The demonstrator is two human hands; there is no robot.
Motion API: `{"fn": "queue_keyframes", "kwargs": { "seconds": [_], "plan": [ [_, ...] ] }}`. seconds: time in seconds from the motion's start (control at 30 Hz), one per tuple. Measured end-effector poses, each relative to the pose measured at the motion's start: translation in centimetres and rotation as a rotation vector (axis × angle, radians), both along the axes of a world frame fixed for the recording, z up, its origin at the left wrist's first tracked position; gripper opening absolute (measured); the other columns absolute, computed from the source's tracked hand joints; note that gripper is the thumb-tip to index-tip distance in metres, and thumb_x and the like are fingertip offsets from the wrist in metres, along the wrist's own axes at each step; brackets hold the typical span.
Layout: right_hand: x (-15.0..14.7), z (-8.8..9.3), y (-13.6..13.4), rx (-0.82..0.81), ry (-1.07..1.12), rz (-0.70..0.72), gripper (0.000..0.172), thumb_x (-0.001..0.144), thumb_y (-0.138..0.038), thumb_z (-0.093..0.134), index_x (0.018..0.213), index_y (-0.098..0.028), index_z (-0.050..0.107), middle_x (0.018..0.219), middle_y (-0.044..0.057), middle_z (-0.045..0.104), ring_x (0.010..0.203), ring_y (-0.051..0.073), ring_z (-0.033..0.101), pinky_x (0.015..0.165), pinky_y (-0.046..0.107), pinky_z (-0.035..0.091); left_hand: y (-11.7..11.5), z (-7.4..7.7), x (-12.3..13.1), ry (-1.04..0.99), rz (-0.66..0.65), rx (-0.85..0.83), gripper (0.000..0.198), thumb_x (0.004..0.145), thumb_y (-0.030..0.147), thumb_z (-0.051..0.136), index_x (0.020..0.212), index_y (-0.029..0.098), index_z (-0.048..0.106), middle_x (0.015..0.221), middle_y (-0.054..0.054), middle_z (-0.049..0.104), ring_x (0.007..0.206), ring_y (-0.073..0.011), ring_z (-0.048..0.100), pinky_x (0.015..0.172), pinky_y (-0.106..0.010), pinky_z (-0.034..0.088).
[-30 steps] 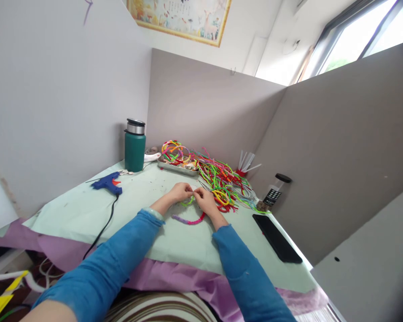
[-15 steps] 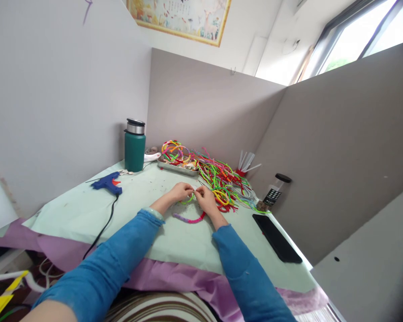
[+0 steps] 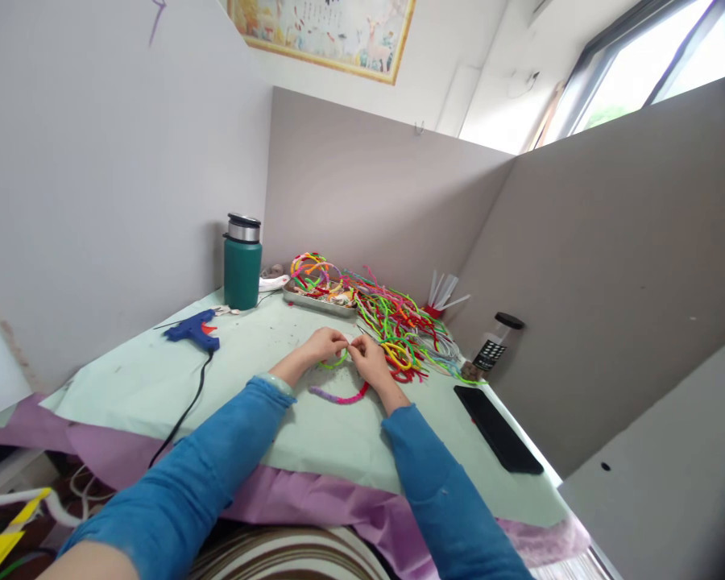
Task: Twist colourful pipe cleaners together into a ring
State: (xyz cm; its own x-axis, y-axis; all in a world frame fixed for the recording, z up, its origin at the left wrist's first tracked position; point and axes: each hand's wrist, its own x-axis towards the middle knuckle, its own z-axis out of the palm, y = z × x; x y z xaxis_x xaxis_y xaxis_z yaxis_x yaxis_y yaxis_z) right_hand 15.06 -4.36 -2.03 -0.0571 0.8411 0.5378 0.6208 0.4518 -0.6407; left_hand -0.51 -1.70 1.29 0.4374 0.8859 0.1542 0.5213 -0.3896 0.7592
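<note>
My left hand (image 3: 325,345) and my right hand (image 3: 370,359) meet over the middle of the table, fingertips pinched together. Between them is part of a fuzzy pipe cleaner; its green stretch (image 3: 334,362) hangs below my left fingers. A pink and purple pipe cleaner length (image 3: 341,399) curves out from under my right hand onto the table cover. Whether the green and pink parts are one piece is hidden by my hand. Just behind my right hand lies a heap of multicoloured pipe cleaners (image 3: 392,318).
A metal tray (image 3: 320,304) of twisted coloured loops stands at the back, beside a green bottle (image 3: 242,274). To the left lies a blue glue gun (image 3: 193,329) with its cord. White sticks (image 3: 444,290), a black-lidded jar (image 3: 494,346) and a black phone (image 3: 496,428) are on the right.
Both hands stay almost in place, fingertips shifting slightly. The green stretch and the pink and purple length have moved very slightly left.
</note>
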Motion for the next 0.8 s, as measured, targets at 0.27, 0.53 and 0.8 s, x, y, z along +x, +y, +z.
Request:
{"fn": "queue_keyframes", "kwargs": {
  "seconds": [0.27, 0.53, 0.8],
  "plan": [
    [0.0, 0.1, -0.1, 0.017, 0.005, 0.029, 0.014, 0.078, -0.032, 0.048, 0.078, -0.019, 0.054, 0.072, 0.000, 0.060, 0.065, 0.014, 0.054, 0.059, 0.024, 0.039, -0.2, 0.2, 0.1, -0.055, 0.021, -0.096, 0.026, 0.073, 0.036, 0.052, 0.068, 0.011, 0.059, 0.047, 0.005, 0.039, 0.041, -0.0069, 0.036, 0.040, -0.020, 0.031],
    [-0.1, 0.3, -0.3, 0.014, 0.030, 0.044, 0.016, 0.077, -0.032, 0.047, 0.079, -0.019, 0.055, 0.072, 0.001, 0.060, 0.065, 0.014, 0.054, 0.060, 0.025, 0.040, -0.9, 0.4, 0.2, -0.127, 0.000, -0.208, 0.028, 0.073, 0.037, 0.054, 0.058, 0.015, 0.045, 0.043, 0.006, 0.034, 0.037, -0.0054, 0.032, 0.039, -0.021, 0.025],
    [-0.1, 0.6, -0.5, 0.014, 0.055, 0.096, 0.016, 0.078, -0.031, 0.046, 0.081, -0.019, 0.055, 0.073, 0.001, 0.060, 0.068, 0.014, 0.054, 0.063, 0.025, 0.041, 0.2, -0.6, 0.1, -0.166, -0.065, -0.294, 0.034, 0.074, 0.045, 0.053, 0.059, 0.016, 0.044, 0.044, 0.006, 0.034, 0.037, -0.0053, 0.028, 0.039, -0.022, 0.021]
  ]
}}
